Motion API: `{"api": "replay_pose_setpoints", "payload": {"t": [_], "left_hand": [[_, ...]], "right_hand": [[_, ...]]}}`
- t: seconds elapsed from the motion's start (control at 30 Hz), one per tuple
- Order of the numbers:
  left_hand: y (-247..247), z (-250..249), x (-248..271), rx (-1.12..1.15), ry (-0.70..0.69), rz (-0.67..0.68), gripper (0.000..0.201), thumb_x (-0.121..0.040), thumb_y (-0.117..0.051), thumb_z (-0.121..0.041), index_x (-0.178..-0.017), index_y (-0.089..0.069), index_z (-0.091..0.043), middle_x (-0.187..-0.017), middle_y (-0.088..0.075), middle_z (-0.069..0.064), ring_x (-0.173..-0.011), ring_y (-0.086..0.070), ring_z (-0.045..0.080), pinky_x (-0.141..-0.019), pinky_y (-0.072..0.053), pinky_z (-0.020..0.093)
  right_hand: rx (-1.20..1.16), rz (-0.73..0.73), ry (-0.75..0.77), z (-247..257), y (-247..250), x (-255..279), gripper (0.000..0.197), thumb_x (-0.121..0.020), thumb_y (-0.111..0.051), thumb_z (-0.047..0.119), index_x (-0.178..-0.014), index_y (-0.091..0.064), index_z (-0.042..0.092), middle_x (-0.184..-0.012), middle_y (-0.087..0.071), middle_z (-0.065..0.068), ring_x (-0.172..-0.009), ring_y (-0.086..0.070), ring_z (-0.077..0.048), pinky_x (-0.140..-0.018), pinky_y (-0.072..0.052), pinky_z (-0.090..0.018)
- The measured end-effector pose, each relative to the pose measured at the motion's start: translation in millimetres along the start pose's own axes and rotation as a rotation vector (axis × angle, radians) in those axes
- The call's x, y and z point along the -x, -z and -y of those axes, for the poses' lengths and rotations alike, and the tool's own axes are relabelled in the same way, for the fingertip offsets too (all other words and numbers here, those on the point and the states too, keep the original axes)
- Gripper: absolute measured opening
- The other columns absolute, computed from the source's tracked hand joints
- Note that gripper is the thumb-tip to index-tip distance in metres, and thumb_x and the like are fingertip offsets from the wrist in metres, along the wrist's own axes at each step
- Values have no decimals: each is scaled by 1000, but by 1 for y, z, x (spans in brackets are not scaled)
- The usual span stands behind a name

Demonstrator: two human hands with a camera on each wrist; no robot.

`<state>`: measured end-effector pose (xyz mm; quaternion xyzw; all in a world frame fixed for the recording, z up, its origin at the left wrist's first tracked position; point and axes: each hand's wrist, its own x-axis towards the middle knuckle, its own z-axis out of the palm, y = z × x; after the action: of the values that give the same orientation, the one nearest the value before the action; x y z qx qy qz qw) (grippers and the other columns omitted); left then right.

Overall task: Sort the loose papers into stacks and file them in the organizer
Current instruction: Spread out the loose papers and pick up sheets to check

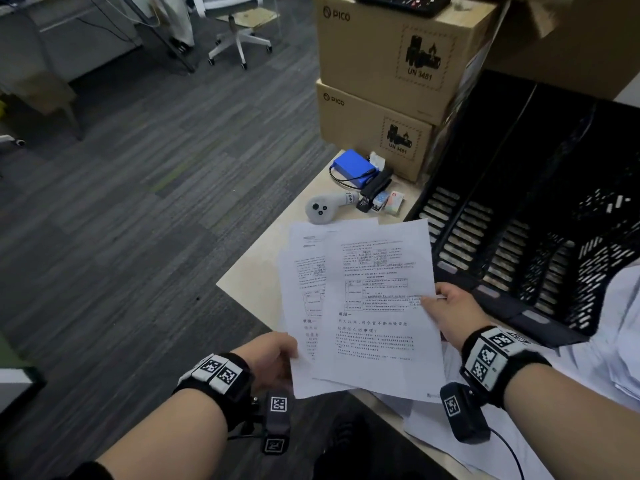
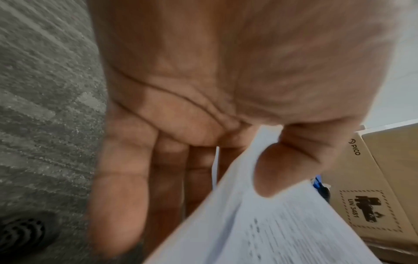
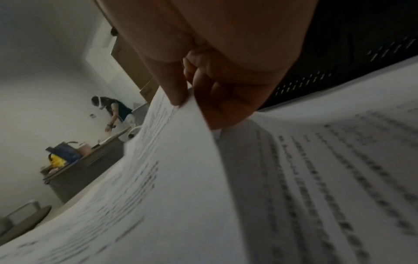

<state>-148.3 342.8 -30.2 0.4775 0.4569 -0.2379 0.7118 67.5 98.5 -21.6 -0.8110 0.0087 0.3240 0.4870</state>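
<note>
Both hands hold a fan of white printed sheets [image 1: 363,306] above the desk's corner. My left hand [image 1: 273,358] pinches the lower left corner, its thumb [image 2: 278,171] on top of the sheets [image 2: 260,232] and its fingers underneath. My right hand [image 1: 446,310] pinches the right edge of the top sheet [image 3: 158,187] between thumb and curled fingers. More loose papers [image 1: 588,358] lie on the desk below my right wrist. The black slotted organizer [image 1: 512,220] stands at the right, its compartments dark inside.
Two stacked PICO cardboard boxes [image 1: 391,71] stand behind the desk [image 1: 256,268]. In front of them lie a blue battery pack [image 1: 353,164], a white controller [image 1: 322,209], a black stapler [image 1: 374,188] and small boxes. Grey carpet and an office chair [image 1: 235,32] are at left.
</note>
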Motion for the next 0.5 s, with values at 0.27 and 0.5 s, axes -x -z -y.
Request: {"api": "replay_pose_setpoints", "payload": {"t": [0.27, 0.5], "left_hand": [[-12, -8, -12, -21, -201, -49, 31, -88, -64, 12, -116, -67, 0, -116, -74, 17, -110, -70, 39, -105, -49, 56], [-2, 1, -4, -41, -295, -4, 50, -60, -62, 8, -109, -71, 5, -113, -75, 19, -108, -71, 36, -104, -50, 53]], "right_hand": [[-6, 256, -20, 6, -14, 16, 11, -96, -64, 14, -105, -70, 12, -96, -78, -13, -83, -75, -31, -75, -62, -48], [-122, 276, -22, 9, -11, 15, 26, -87, -74, 9, -111, -68, 19, -108, -78, -2, -90, -76, -18, -75, -59, -32]]}}
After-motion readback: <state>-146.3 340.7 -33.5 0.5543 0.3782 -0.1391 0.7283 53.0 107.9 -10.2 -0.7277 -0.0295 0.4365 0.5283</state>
